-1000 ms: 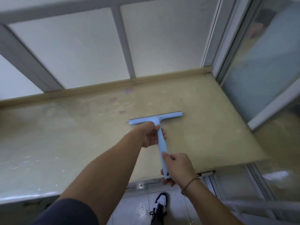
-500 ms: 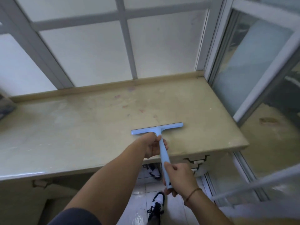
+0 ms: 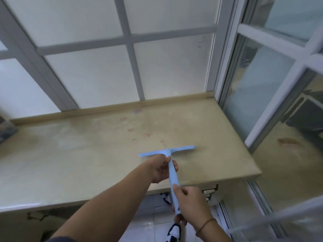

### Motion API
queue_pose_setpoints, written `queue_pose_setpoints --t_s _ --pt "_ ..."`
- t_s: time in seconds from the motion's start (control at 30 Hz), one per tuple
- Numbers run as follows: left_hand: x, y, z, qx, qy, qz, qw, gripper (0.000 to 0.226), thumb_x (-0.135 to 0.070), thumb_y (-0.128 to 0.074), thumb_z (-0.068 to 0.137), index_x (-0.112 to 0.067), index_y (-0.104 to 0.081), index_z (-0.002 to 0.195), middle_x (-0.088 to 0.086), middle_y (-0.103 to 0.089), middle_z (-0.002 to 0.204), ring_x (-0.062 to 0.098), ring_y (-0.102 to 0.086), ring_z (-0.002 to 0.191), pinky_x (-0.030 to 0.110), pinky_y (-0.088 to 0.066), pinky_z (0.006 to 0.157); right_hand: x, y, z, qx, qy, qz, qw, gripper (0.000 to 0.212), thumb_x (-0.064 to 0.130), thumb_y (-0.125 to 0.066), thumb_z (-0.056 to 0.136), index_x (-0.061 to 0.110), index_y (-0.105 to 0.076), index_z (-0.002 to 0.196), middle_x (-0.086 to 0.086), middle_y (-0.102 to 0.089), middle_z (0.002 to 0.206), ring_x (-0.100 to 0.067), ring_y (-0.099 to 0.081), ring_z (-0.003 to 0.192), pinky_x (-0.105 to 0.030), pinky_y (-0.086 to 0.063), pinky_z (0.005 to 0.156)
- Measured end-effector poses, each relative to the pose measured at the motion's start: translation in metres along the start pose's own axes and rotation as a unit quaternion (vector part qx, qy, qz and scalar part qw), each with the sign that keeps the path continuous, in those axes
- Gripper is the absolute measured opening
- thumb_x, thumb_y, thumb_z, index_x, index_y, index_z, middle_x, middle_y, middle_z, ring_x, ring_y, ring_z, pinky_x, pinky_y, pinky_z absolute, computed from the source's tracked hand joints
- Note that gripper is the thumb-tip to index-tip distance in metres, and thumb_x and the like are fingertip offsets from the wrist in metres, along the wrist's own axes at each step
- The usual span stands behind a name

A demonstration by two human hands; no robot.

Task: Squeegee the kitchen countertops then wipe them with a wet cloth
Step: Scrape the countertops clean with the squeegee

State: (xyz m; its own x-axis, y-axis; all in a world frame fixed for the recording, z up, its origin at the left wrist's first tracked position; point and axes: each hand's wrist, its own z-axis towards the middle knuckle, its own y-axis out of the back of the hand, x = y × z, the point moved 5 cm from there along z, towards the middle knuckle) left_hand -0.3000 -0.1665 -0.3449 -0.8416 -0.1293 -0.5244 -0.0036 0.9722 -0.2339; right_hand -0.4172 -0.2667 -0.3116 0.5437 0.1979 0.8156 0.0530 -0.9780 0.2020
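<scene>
A light blue squeegee (image 3: 172,155) lies with its blade across the beige countertop (image 3: 87,163), near the front right part. My left hand (image 3: 161,169) grips the handle just below the blade. My right hand (image 3: 189,200) grips the lower end of the handle, past the counter's front edge. Faint reddish stains (image 3: 138,130) mark the counter behind the blade. No cloth is in view.
A frosted window with white bars (image 3: 129,49) rises behind the counter. An open glass window frame (image 3: 272,95) stands at the right end. A dark object (image 3: 7,131) sits at the far left. Below are a tiled floor and my shoe (image 3: 173,232).
The squeegee has come toward the counter's front edge with both hands on it. The camera has tilted up, showing more of the window.
</scene>
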Motion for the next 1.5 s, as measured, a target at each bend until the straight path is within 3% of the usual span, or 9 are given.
queue_pose_setpoints --t_s 0.1,0.23,0.43,0.6,0.8,0.97,1.13,1.27,1.5 --pt "-0.035 -0.03 0.016 0.01 -0.028 0.017 0.999 0.026 -0.017 -0.048 0.1 0.005 -0.06 0.094 0.012 -0.067 0.074 0.022 -0.068 0.063 0.028 -0.055 0.051 0.018 0.026 0.03 -0.026 0.004 0.027 0.999 0.055 0.036 -0.053 0.096 -0.01 -0.06 0.067 -0.027 -0.065 0.063 -0.039 -0.064 0.048 -0.043 -0.053 0.045" --pt "-0.091 -0.069 0.054 0.024 -0.047 0.031 0.998 0.026 -0.016 -0.045 0.102 0.002 -0.058 0.088 0.013 -0.065 0.079 0.021 -0.066 0.068 0.026 -0.057 0.052 0.048 0.059 0.077 -0.045 -0.019 0.149 0.988 0.031 0.021 -0.051 0.099 -0.001 -0.063 0.08 -0.02 -0.063 0.064 -0.03 -0.059 0.041 -0.031 -0.049 0.042" --pt "-0.173 -0.116 0.121 0.051 -0.04 0.064 0.996 0.033 -0.018 -0.041 0.103 0.0 -0.057 0.08 0.007 -0.067 0.06 0.018 -0.064 0.067 0.026 -0.055 0.059 0.09 0.106 0.166 -0.103 0.006 0.14 0.985 0.027 0.02 -0.05 0.099 0.0 -0.065 0.087 -0.018 -0.064 0.069 -0.025 -0.06 0.043 -0.027 -0.046 0.04" --pt "-0.228 -0.131 0.171 0.046 -0.04 0.074 0.995 0.029 -0.018 -0.041 0.103 0.0 -0.056 0.087 0.011 -0.064 0.078 0.018 -0.063 0.07 0.025 -0.055 0.054 0.121 0.131 0.232 -0.124 0.005 0.121 0.985 0.028 0.018 -0.051 0.099 -0.002 -0.065 0.085 -0.016 -0.064 0.066 -0.022 -0.059 0.039 -0.023 -0.041 0.037" --pt "-0.262 -0.14 0.208 0.04 -0.06 0.09 0.993 0.033 -0.018 -0.039 0.103 -0.003 -0.056 0.079 0.002 -0.066 0.051 0.011 -0.065 0.047 0.026 -0.053 0.062 0.137 0.142 0.281 -0.127 0.001 0.106 0.986 0.026 0.02 -0.051 0.098 0.006 -0.066 0.081 -0.013 -0.065 0.066 -0.021 -0.059 0.04 -0.023 -0.042 0.039" --pt "-0.264 -0.137 0.216 0.035 -0.038 0.092 0.994 0.029 -0.011 -0.041 0.102 0.002 -0.055 0.08 0.008 -0.065 0.051 0.019 -0.062 0.063 0.025 -0.055 0.051 0.132 0.142 0.287 -0.117 -0.012 0.078 0.99 0.03 0.018 -0.052 0.097 0.006 -0.066 0.074 -0.012 -0.062 0.06 -0.022 -0.055 0.037 -0.023 -0.04 0.037" --pt "-0.254 -0.137 0.213 0.017 -0.024 0.091 0.995 0.028 -0.013 -0.044 0.102 0.003 -0.056 0.082 0.014 -0.064 0.077 0.022 -0.063 0.069 0.031 -0.056 0.068 0.122 0.145 0.28 -0.123 -0.02 0.06 0.99 0.032 0.019 -0.052 0.097 -0.001 -0.066 0.075 -0.013 -0.06 0.059 -0.021 -0.053 0.034 -0.022 -0.04 0.035" --pt "-0.229 -0.135 0.196 0.011 -0.001 0.089 0.996 0.025 -0.013 -0.047 0.1 0.004 -0.058 0.086 0.014 -0.066 0.077 0.022 -0.065 0.066 0.029 -0.058 0.057 0.108 0.144 0.254 -0.12 -0.028 0.049 0.991 0.033 0.019 -0.052 0.096 -0.004 -0.065 0.076 -0.014 -0.061 0.06 -0.021 -0.052 0.034 -0.022 -0.04 0.035" --pt "-0.155 -0.127 0.151 0.008 0.005 0.084 0.996 0.024 -0.013 -0.047 0.1 0.003 -0.057 0.086 0.015 -0.066 0.076 0.023 -0.065 0.066 0.033 -0.058 0.064 0.062 0.132 0.18 -0.105 -0.029 0.048 0.993 0.035 0.019 -0.051 0.097 -0.007 -0.065 0.079 -0.015 -0.061 0.059 -0.023 -0.054 0.035 -0.023 -0.04 0.035"
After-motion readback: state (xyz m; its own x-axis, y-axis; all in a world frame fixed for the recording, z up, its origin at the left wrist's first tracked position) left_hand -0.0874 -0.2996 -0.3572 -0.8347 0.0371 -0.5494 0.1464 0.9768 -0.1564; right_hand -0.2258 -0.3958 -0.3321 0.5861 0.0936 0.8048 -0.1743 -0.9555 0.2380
